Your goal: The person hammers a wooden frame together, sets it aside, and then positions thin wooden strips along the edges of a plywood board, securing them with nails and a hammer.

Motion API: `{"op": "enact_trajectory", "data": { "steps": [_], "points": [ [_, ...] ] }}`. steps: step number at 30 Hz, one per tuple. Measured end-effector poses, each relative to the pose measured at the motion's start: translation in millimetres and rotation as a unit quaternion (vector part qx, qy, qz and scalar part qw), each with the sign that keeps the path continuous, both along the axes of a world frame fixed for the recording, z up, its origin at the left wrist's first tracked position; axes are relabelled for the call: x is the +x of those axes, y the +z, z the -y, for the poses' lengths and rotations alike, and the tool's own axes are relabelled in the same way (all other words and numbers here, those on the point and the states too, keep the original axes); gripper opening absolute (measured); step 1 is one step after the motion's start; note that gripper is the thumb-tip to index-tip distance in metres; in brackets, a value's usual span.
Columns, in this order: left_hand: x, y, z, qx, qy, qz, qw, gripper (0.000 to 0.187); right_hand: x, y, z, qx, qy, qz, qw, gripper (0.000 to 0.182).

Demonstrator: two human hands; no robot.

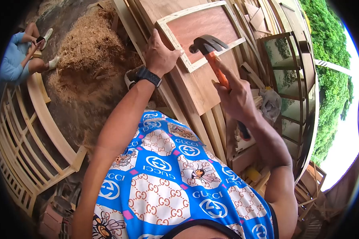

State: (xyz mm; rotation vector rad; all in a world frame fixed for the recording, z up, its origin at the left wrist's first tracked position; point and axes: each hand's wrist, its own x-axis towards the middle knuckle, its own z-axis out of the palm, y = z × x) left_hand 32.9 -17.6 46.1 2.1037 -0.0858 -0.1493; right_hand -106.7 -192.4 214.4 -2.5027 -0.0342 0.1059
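Observation:
My right hand (pixel 237 95) is wrapped around the orange handle of a claw hammer (pixel 218 71), its index finger stretched along the handle. The black hammer head overlaps the near part of a light wooden frame (pixel 175 43) with a reddish-brown panel (pixel 199 30) inside it. At the frame's left side, my left hand (pixel 160 57) grips the edge, thumb on the rim and index finger pointing up along the outside. A dark watch is on that wrist. Under the frame is a wide plywood board (pixel 203 89).
Long planks (pixel 179 99) run beside and below the board. A glass-paned wooden rack (pixel 285 75) stands to the right, near a plastic bag (pixel 270 104). Wood shavings (pixel 87 51) cover the ground at left, by a slatted wooden piece (pixel 36 135) and a seated person (pixel 18 59).

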Motion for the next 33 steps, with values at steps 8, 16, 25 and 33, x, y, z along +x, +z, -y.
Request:
{"op": "enact_trajectory", "data": {
  "steps": [8,16,25,33],
  "points": [
    [3,7,-3,-0.013,-0.017,-0.038,0.999,0.116,-21,-6,-3,0.009,-0.023,-0.05,0.998,0.07],
    [1,5,-2,0.02,-0.008,-0.02,1.0,0.117,-29,-21,-4,-0.024,-0.028,-0.049,0.998,0.058],
    [6,0,1,0.025,0.01,0.029,0.999,0.113,-17,-16,-3,-0.008,-0.036,-0.122,0.992,0.073],
    [19,-32,15,-0.078,0.055,0.03,0.995,0.103,-19,-26,-6,0.102,-0.013,-0.213,0.972,0.085]
  ]
}}
